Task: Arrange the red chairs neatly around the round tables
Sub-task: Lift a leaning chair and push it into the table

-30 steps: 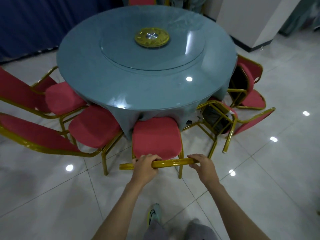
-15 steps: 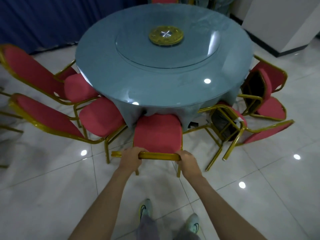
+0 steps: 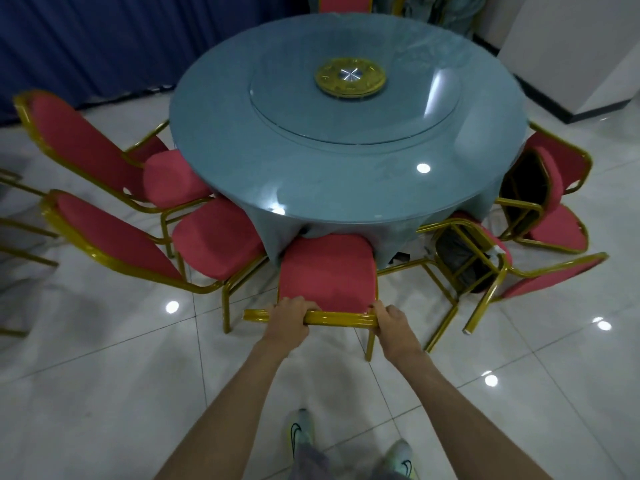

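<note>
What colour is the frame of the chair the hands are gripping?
Gold, a shiny metallic finish, seen in the head view on the chair frame.

Dim, bluish indoor light; overhead lamps glare as white spots on the glossy floor tiles [image 3: 104, 393] and the glass tabletop [image 3: 346, 188]. Wide-angle distortion bends the edges, and soft blur smears the left margin.
</note>
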A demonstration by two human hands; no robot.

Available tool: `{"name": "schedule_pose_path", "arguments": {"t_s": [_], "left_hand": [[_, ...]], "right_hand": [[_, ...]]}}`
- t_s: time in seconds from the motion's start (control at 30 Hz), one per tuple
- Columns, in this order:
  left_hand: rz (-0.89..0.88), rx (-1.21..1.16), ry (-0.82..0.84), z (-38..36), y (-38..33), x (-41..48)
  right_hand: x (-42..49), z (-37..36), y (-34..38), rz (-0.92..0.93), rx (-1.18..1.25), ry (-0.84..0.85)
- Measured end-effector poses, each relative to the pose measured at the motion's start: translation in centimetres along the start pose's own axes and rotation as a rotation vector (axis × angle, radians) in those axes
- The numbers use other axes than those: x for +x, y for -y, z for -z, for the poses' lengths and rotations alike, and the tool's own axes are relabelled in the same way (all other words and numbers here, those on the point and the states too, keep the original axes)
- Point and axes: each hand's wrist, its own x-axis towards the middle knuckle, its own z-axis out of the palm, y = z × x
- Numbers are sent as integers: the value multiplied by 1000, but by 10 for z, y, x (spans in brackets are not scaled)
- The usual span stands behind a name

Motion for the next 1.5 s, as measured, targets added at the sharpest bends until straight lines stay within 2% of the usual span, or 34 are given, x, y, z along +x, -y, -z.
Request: {"name": "schedule_pose_path", "arguments": {"t_s": [0.13,0.27,0.33,0.43,0.53,0.6,0.7,0.9,1.17,1.37,1.5], "left_hand": [[18,17,-10,0,5,6],[-8,-40,-12,-5,11,4],[-58,-134,20,-2,16,2],[-108,-245,57,5,23,-5],[-138,-364,63,12,33,-13],[-119,-481,51,19,43,-19],[3,-547,-29,33,59,-29],[165,-645,-321,73,105,-37],[259,-671,-568,144,192,-17],[254,-648,-682,197,295,12],[273,-568,-675,235,376,30]], "right_hand": [[-4,1,18,-137,-42,21],[-12,-11,36,-280,-13,-106],[-16,-13,41,-221,-10,-150],[-20,-11,53,-17,44,-246],[-20,-2,63,67,142,-317],[-16,5,72,96,291,-338],[-5,11,94,129,441,-259],[25,-2,163,228,520,-94],[75,-31,244,285,433,87],[126,-70,326,291,398,161],[151,-102,395,236,433,192]]}}
